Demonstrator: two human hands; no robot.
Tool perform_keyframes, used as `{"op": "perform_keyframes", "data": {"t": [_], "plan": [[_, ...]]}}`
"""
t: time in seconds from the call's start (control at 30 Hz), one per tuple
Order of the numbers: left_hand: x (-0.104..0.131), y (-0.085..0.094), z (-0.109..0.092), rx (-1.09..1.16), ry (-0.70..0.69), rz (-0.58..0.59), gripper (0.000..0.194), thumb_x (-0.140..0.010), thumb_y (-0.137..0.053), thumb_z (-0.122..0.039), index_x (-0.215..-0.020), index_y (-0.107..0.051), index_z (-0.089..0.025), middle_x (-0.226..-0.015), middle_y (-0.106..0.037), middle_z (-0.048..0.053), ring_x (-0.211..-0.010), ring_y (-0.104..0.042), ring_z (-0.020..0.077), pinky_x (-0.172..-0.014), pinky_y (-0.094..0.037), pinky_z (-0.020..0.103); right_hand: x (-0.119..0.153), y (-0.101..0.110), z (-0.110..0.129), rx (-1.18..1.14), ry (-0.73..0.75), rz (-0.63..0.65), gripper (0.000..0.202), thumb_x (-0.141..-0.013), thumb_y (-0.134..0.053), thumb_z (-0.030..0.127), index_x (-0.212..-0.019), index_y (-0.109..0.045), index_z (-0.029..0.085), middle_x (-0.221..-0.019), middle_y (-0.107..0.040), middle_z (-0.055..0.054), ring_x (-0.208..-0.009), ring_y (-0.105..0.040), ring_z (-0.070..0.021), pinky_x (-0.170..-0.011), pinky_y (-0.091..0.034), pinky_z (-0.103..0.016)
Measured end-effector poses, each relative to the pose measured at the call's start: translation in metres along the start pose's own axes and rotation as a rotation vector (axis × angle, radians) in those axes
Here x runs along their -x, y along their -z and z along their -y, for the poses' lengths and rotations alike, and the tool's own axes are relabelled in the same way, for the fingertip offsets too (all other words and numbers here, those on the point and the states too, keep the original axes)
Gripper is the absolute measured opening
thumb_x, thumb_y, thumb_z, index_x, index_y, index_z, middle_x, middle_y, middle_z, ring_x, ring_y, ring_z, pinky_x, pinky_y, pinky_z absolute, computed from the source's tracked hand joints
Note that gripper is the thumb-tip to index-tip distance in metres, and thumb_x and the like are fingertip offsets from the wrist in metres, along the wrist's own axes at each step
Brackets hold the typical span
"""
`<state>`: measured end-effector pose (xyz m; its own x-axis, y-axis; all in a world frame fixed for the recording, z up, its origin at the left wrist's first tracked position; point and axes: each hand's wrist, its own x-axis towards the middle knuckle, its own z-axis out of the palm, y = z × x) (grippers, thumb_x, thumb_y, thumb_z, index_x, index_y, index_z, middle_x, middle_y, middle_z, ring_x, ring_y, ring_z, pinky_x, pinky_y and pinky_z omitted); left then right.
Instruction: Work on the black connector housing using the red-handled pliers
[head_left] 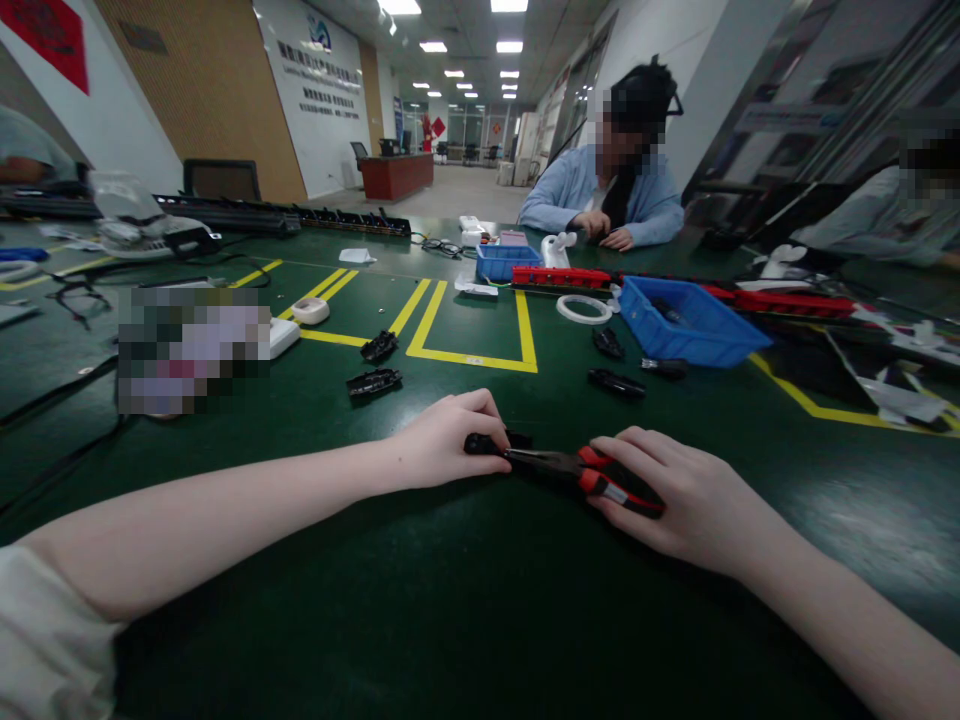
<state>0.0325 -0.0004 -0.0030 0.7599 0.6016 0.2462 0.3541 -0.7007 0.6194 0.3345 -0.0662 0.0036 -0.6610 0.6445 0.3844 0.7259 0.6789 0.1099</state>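
Note:
Near the middle of the green table, my left hand (456, 438) pinches a small black part (480, 444) between thumb and fingers. My right hand (667, 490) is wrapped round the red and black handles of long-nose pliers (585, 470). The pliers point left, and their tips meet the black part beside my left fingertips; whether they grip it is too small to tell. Beyond my left hand lie two black pieces, one (375, 383) nearer and one (379, 346) farther. Two similar black pieces, one (616, 383) nearer and one (608, 343) farther, lie beyond my right hand.
A blue bin (686, 335) stands at the right, with a black connector (664, 368) before it and a white ring (583, 309) to its left. A smaller blue bin (508, 262) is farther back. A tape roll (310, 310) lies left. A person (607, 180) sits across the table.

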Motion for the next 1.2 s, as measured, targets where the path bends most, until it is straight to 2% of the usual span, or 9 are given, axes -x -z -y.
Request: {"op": "perform_keyframes", "data": {"t": [0.2,0.33,0.57,0.73,0.93,1.2], "plan": [[0.0,0.0,0.002,-0.035,-0.048,-0.005,0.011,-0.09,-0.074,-0.025,-0.097,-0.073,-0.017,-0.102,-0.06,0.004,-0.092,-0.061,0.019,-0.081,-0.049,0.034,-0.001,0.002,-0.001,0.124,0.076,-0.13,0.037,-0.092,-0.061,0.036,-0.119,-0.062,0.011,-0.104,-0.07,-0.017,-0.085,-0.069,-0.0259,-0.071,-0.058,-0.037],[0.001,0.0,0.002,-0.054,-0.074,0.0,0.011,-0.092,-0.073,-0.027,-0.098,-0.073,-0.018,-0.101,-0.06,0.004,-0.092,-0.06,0.0191,-0.081,-0.048,0.033,0.001,0.005,-0.004,0.154,0.062,-0.172,0.038,-0.09,-0.064,0.033,-0.123,-0.06,0.014,-0.105,-0.07,-0.017,-0.087,-0.069,-0.0288,-0.071,-0.058,-0.04],[0.001,0.0,0.004,-0.058,-0.077,0.005,0.011,-0.092,-0.073,-0.027,-0.098,-0.074,-0.018,-0.103,-0.061,0.005,-0.095,-0.06,0.0201,-0.084,-0.048,0.034,0.006,0.003,-0.012,0.14,0.031,-0.175,0.039,-0.09,-0.064,0.034,-0.124,-0.059,0.014,-0.104,-0.07,-0.017,-0.087,-0.071,-0.0301,-0.067,-0.057,-0.041],[0.001,0.0,0.004,-0.054,-0.074,0.006,0.01,-0.091,-0.074,-0.026,-0.098,-0.075,-0.018,-0.105,-0.062,0.005,-0.097,-0.061,0.0203,-0.085,-0.05,0.035,0.003,0.004,-0.005,0.099,0.034,-0.163,0.038,-0.091,-0.062,0.034,-0.124,-0.058,0.017,-0.106,-0.07,-0.017,-0.087,-0.071,-0.0303,-0.068,-0.059,-0.042],[0.001,0.0,0.004,-0.04,-0.074,0.002,0.01,-0.091,-0.075,-0.026,-0.097,-0.075,-0.018,-0.106,-0.063,0.005,-0.096,-0.062,0.0201,-0.086,-0.051,0.034,0.002,0.005,0.0,0.035,-0.037,-0.114,0.042,-0.09,-0.062,0.034,-0.13,-0.056,0.025,-0.111,-0.07,-0.014,-0.092,-0.071,-0.032,-0.072,-0.06,-0.047],[0.001,-0.001,0.006,-0.054,-0.095,0.002,0.011,-0.092,-0.073,-0.027,-0.098,-0.074,-0.018,-0.105,-0.062,0.005,-0.096,-0.061,0.0203,-0.086,-0.05,0.035,0.003,0.005,0.0,-0.032,-0.052,-0.14,0.04,-0.09,-0.063,0.034,-0.128,-0.058,0.025,-0.11,-0.07,-0.014,-0.091,-0.071,-0.0313,-0.073,-0.06,-0.047]]}}
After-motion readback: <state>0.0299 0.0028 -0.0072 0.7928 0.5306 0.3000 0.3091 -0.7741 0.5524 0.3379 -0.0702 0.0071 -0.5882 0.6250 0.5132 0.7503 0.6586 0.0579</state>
